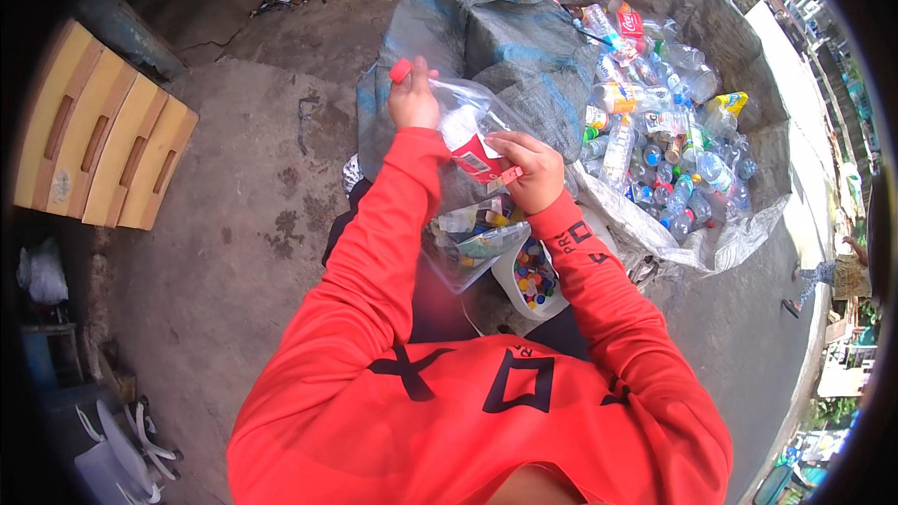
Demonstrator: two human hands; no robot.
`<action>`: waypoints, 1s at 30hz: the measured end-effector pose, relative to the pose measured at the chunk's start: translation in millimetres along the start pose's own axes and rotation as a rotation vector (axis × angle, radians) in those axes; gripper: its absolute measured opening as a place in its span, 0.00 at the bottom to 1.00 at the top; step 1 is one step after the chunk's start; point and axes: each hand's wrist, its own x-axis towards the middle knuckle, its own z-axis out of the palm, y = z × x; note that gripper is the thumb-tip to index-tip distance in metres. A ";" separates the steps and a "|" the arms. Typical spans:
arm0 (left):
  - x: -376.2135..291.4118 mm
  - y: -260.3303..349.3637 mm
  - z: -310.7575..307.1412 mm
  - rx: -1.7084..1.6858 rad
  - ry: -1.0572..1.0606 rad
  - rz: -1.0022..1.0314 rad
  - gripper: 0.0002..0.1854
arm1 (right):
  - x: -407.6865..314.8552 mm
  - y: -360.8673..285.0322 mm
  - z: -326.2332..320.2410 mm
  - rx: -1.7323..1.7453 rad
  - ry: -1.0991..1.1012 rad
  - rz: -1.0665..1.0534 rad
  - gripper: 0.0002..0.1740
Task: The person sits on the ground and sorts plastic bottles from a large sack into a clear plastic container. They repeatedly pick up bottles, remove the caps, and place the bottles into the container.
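Observation:
My left hand (pixel 414 104) grips a large clear plastic bottle (pixel 497 104) by its neck, just below the red screw cap (pixel 400 70). The bottle lies tilted across my front, and its red paper-like label (pixel 471 158) bears a barcode and is partly loose. My right hand (pixel 537 172) is at the label's edge with thumb and fingers. A small orange-handled tool (pixel 512 175) is also in that hand; its blade or tip is too small to make out. Below the hands, a clear container (pixel 459 273) holds assorted plastic pieces.
A white tub (pixel 515 287) of coloured bottle caps stands between my legs. At right, a large woven sack (pixel 768 126) is full of plastic bottles (pixel 652 112). A grey-blue sack (pixel 484 21) lies ahead. Wooden drawers (pixel 105 133) stand left, a white chair (pixel 119 456) lower left. A person (pixel 835 273) is at far right.

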 end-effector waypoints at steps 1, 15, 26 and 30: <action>-3.4 5.8 0.4 0.034 -0.013 -0.035 0.20 | -3.5 1.1 1.9 0.021 -0.001 -0.014 0.14; 8.4 -1.1 -9.1 0.023 -0.059 -0.121 0.21 | -23.7 -4.6 -14.3 0.152 -0.235 -0.128 0.16; 83.6 20.2 -58.3 -0.213 0.320 0.085 0.21 | -96.5 6.6 -3.9 0.069 -0.226 0.045 0.16; 58.2 43.1 -53.6 -0.177 0.362 0.031 0.25 | -121.2 26.3 32.4 -0.077 -0.304 0.259 0.14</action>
